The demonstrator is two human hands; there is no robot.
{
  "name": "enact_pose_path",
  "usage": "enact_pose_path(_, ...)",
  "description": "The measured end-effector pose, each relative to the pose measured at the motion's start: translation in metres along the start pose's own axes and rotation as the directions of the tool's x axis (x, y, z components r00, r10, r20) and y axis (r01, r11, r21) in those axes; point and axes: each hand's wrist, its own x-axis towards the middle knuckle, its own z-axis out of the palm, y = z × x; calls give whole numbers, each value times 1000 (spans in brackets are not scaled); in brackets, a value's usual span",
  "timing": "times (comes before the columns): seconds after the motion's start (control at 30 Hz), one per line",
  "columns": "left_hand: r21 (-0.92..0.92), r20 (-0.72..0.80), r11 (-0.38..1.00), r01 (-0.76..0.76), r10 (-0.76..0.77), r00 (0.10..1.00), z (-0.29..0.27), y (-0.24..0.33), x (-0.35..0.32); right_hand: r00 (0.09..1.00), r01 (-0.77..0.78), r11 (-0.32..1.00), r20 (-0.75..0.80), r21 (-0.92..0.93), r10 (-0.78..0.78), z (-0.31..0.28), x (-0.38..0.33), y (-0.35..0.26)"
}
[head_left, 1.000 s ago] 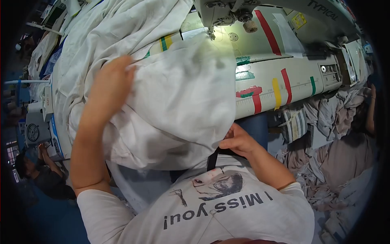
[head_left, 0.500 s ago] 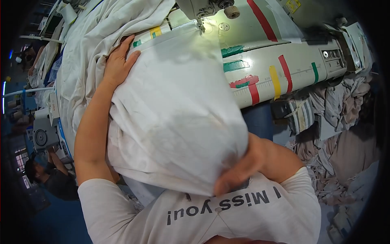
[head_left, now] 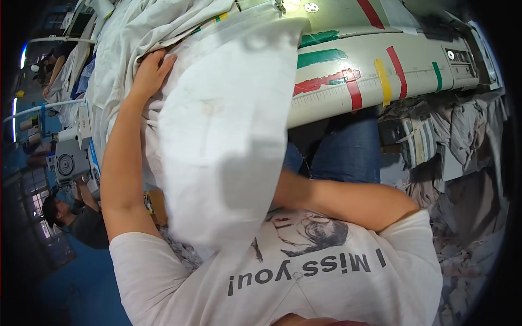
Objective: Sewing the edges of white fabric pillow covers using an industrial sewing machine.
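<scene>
A large white cloth stretches from the sewing machine's presser foot down toward my chest, its near part blurred and hanging in the air. Thumb and fingers apart, my left hand rests on the cloth's left edge, beside more bunched white fabric. The tips of its fingers lie close to a fold. My right hand is mostly behind the cloth and smeared by motion, so its fingers cannot be made out. Only the right forearm shows plainly, reaching across from the right.
The machine bed carries a printed ruler and red, yellow and green tape strips. Piled grey-beige cloth lies at the right, near a striped bundle. Another person works at the far left, by a grey machine.
The cloth's near part has swung left and up, uncovering my jeans. My right hand has moved up and behind the cloth. My left hand remains at its left edge. The view has shifted slightly.
</scene>
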Motion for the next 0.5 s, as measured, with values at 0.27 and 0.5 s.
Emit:
enact_pose_path(0.27, -3, 605, 960, 279, -220, 765, -78, -5, -17, 954, -18, 199, -43, 980, 298, 29, 24, 63)
enact_pose_path(0.5, -644, 214, 761, 75, 85, 973, -163, -7, 1, 939, -13, 92, -19, 996, 343, 16, 10, 61)
